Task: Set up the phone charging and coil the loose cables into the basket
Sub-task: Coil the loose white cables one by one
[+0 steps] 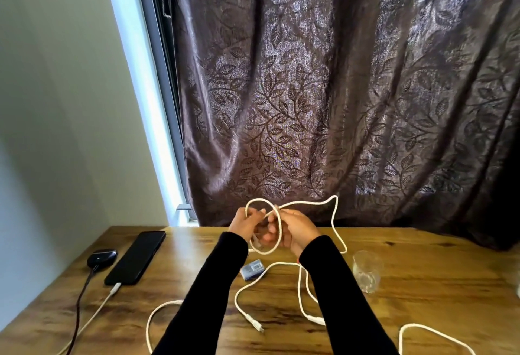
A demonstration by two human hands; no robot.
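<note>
While both hands are raised above the counter (422, 284), left hand (245, 224) and right hand (298, 228) each grip the white cable (278, 225), fingers curled round a loop of it. Rest of that cable trails right of the hands and down onto the counter. Phone (135, 257) lies left of the hands, a white charging cable (114, 290) plugged into its near end. Dark earbud case (101, 256) just left of phone. Small blue box (251, 267) below the hands; clear glass (367, 270) right of them.

Wooden table (422, 284), clear glass (367, 271) (upright), leaf-patterned curtain (337, 87), window frame (157, 73)
</note>
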